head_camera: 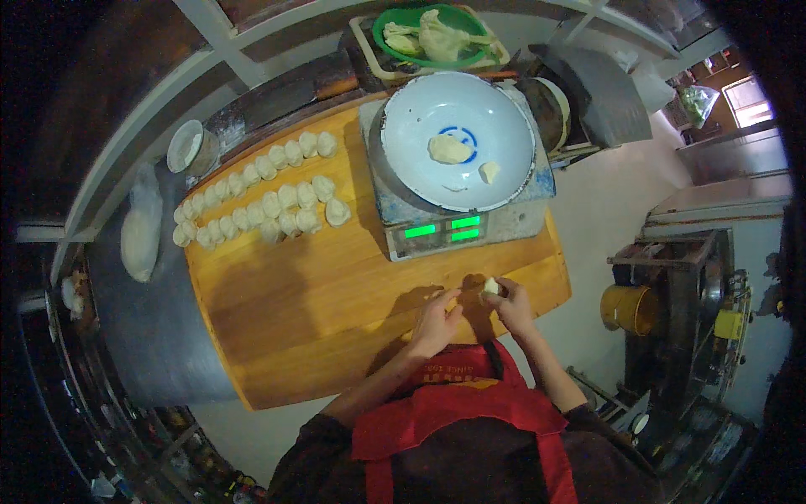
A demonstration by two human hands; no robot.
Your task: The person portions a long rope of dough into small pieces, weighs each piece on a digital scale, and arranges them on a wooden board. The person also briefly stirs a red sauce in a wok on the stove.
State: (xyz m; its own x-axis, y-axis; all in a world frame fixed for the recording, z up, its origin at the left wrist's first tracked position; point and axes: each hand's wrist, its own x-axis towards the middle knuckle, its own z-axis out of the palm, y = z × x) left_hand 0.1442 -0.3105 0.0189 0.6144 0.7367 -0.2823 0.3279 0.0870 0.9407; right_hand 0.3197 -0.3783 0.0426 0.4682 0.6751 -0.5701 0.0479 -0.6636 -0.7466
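Observation:
Between the thumb and fingers of my right hand [514,307] is a small piece of pale dough [490,286], just above the near right part of the wooden board [359,302]. My left hand [436,322] is beside it with nothing in it, fingers apart and pointing towards the right hand. Beyond both hands stands a digital scale [403,244] with lit green displays. It carries a chipped white enamel basin [504,120], in which lie a larger dough lump [449,149] and a small dough piece [489,171]. Rows of dough balls [254,213] cover the board's far left.
A plastic bag of dough [141,233] lies on the dark metal counter [151,340]. Behind the board are a tub of white powder [186,148] and a green basket [384,41] with cauliflower-like vegetables [441,39]. To the right, a yellow bucket [628,309] stands lower down.

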